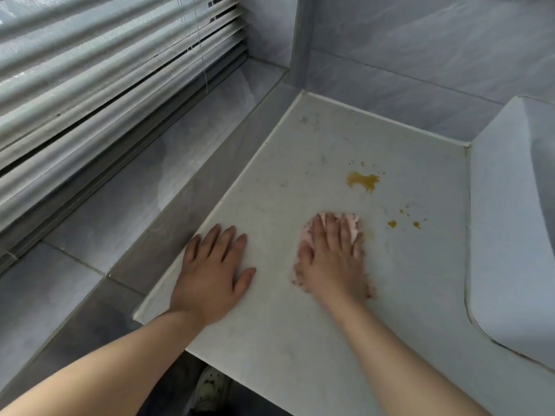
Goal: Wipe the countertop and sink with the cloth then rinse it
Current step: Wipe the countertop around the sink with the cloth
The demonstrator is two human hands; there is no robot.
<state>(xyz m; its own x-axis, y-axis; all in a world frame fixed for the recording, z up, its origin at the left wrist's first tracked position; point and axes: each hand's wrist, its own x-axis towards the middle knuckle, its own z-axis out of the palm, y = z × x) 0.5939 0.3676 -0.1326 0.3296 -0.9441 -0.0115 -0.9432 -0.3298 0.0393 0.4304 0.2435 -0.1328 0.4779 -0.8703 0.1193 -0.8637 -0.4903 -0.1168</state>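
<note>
no writing or brand shows anywhere. at far left, slatted blinds point(99, 64) hang over a tiled ledge point(144, 187). your left hand point(211, 273) lies flat near the tabletop's point(300, 175) left edge, fingers spread, holding nothing. your right hand point(332, 259), blurred, presses flat on the one pink cloth point(350, 225), crumpled and speckled brown, mid-tabletop. one large yellow-brown spill point(362, 180) lies beyond it, with a few smaller drops point(392, 224) nearer the right edge. the white sink point(510, 229) adjoins that edge.
</note>
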